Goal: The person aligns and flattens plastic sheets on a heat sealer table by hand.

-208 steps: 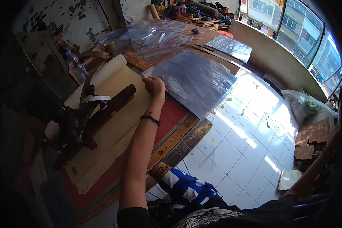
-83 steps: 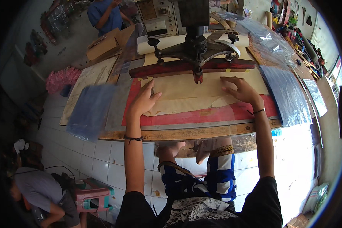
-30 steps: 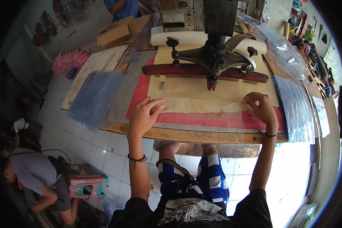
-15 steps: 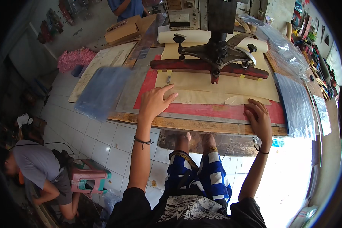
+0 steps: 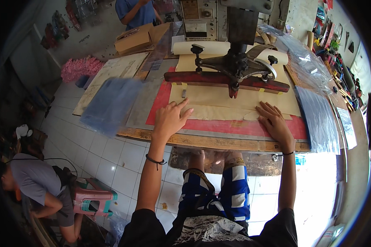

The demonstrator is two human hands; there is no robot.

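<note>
My left hand point(image 5: 169, 120) rests at the front left of a tan sheet point(image 5: 212, 110), fingers apart and index finger stretched forward. Its fingertip is close to a small grey metal piece point(image 5: 184, 93) lying on the sheet. My right hand point(image 5: 275, 123) lies with spread fingers on the sheet's front right edge, holding nothing. Under the tan sheet is a red mat point(image 5: 156, 110), showing at the left and front. Above the sheet hangs a red press bar point(image 5: 193, 77) on a black bracket point(image 5: 226, 61), beyond both hands.
Blue-tinted clear plastic sheets lie in a left stack point(image 5: 111, 103) and a right stack point(image 5: 317, 117). The table's wooden front edge point(image 5: 218, 142) runs before me. Behind stand a control box point(image 5: 200, 18) and a cardboard box point(image 5: 135, 38). One person point(image 5: 41, 177) bends at lower left; another point(image 5: 136, 12) is at the back.
My right hand has moved left and forward, its fingers now spread flatter on the tan sheet. The left hand stays beside the metal piece. The whole view has shifted slightly.
</note>
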